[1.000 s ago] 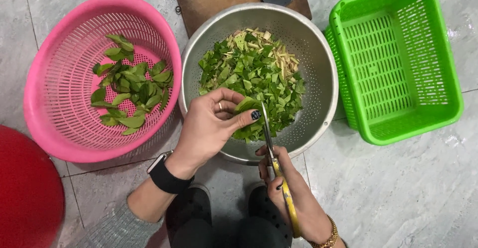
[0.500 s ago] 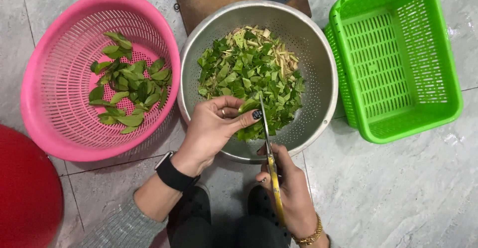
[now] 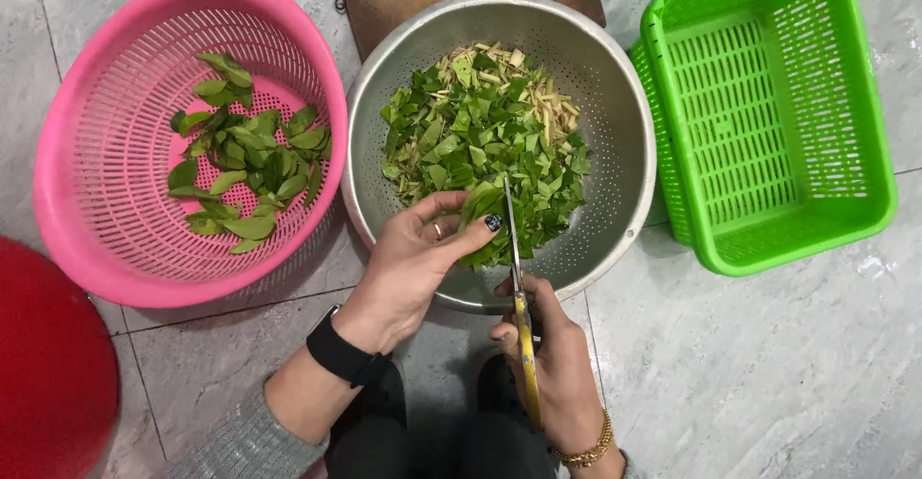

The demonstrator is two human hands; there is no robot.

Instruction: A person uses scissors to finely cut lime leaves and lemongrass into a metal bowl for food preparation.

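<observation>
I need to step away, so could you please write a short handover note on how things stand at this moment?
Left hand: pinches a folded bunch of green leaves over the steel colander.
Right hand: holds yellow-handled scissors, blades up beside the leaves.
Done: the colander already holds a heap of cut leaf pieces with pale shreds.
Left: whole leaves remain in the pink basket. The green crate at the right holds nothing.
</observation>
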